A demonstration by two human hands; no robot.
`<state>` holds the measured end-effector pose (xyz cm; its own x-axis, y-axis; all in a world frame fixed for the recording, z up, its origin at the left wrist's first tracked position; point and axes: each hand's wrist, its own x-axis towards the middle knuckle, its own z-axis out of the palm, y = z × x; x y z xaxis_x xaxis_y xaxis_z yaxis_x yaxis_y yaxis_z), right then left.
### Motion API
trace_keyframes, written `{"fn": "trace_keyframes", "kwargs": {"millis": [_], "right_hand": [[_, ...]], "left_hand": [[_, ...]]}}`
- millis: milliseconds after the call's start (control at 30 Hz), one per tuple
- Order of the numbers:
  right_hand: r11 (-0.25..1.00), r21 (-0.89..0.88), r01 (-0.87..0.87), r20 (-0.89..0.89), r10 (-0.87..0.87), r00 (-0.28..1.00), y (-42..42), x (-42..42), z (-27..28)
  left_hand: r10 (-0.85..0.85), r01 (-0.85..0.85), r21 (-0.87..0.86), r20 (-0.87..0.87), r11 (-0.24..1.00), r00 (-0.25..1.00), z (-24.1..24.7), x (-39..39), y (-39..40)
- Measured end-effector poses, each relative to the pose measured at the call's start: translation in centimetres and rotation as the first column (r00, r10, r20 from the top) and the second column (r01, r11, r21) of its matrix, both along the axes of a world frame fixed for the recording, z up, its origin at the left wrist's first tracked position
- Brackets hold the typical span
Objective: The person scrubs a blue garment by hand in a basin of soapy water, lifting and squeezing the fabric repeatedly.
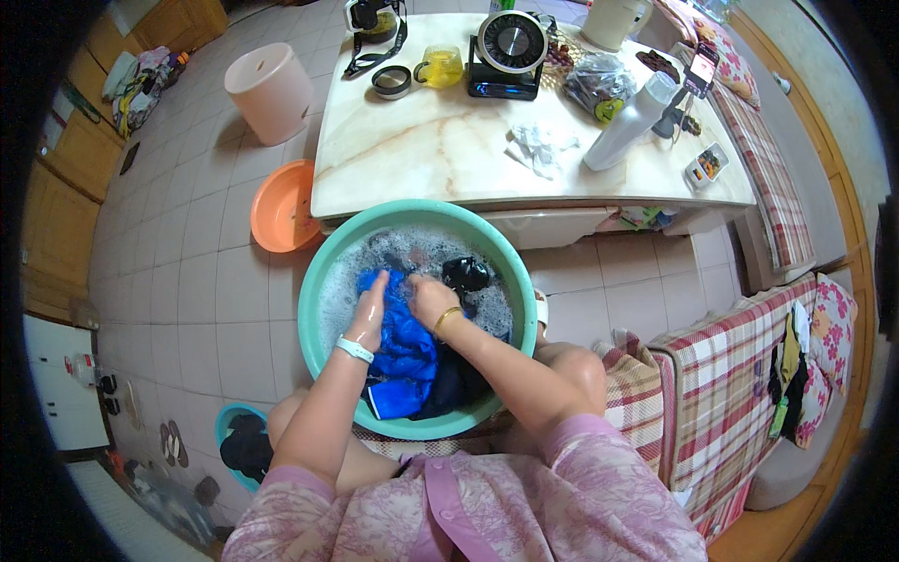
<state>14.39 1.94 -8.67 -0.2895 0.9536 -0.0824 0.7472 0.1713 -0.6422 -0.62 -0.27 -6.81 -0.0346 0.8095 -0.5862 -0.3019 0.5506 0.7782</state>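
In front of me a green plastic basin holds sudsy water and wet laundry. A soaked blue garment lies across its middle, with a white-edged part near the front rim. My left hand, with a white band at the wrist, rests along the garment's left side; its grip is hidden. Curled fingers of my right hand, below a gold bracelet, hold the garment's upper part at the foam. Glossy black fabric bulges out of the suds to the right. Darker cloth sits low in the basin.
Beyond the basin stands a marble-topped table with a small fan, a glass cup and a white bottle. An orange basin and pink bin stand left. Dark clothes fill a smaller basin. A plaid-covered sofa is right.
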Motion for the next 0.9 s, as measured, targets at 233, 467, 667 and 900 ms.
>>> {"fn": "trace_keyframes", "kwargs": {"millis": [233,467,667,900], "right_hand": [[0.994,0.104,0.025,-0.487,0.029,0.873,-6.8,-4.0,11.2],[0.938,0.258,0.232,-0.332,-0.139,0.933,-1.7,-2.1,8.1],[0.926,0.35,0.141,-0.462,0.04,0.886,-5.5,-4.0,10.2],[0.968,0.131,0.215,-0.053,-0.209,0.976,1.1,0.4,7.2]], "left_hand": [[0.04,0.001,-0.075,0.544,0.997,0.838,1.8,-1.4,-0.2],[0.167,-0.132,-0.102,0.618,0.986,0.768,0.9,3.4,-2.6],[0.081,-0.113,0.01,0.644,0.993,0.761,0.4,0.4,-1.8],[-0.004,0.038,0.136,-0.243,0.99,0.97,3.2,1.8,-1.9]]}}
